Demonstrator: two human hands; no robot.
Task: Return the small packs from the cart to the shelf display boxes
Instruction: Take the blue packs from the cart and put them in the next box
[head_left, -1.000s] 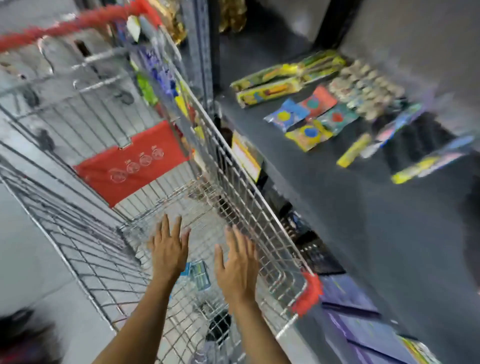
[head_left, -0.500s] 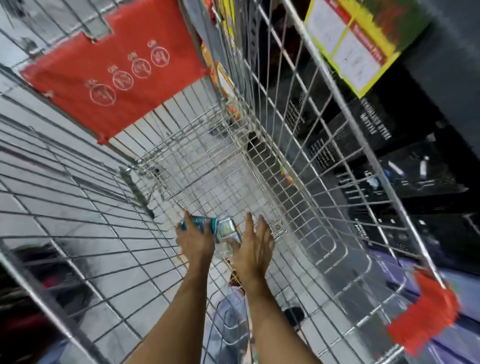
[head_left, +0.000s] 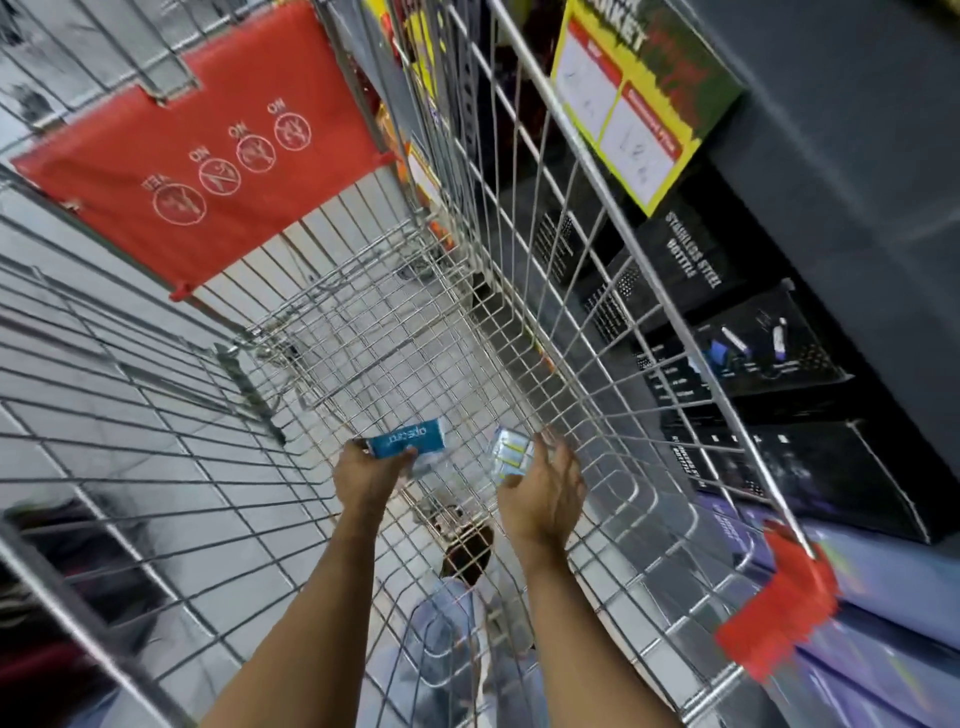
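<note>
head view: both hands are reaching deep in the cart (head_left: 613, 312). left hand (head_left: 366, 475) is gripping a blue pack (head_left: 408, 440); right hand (head_left: 545, 486) is cupping a white pack (head_left: 511, 453) at 3 o'clock of it. firm grips should help both packs in clearing the wire rim.

Two hands reach down into one wire cart (head_left: 597, 291): the left hand (head_left: 366, 475) and the right hand (head_left: 545, 488). Two small packs show, a blue pack (head_left: 408, 440) at the left hand's fingers and a pale pack (head_left: 511, 454) against the right hand's fingers. One red flap (head_left: 208, 171) hangs beyond both hands.
</note>
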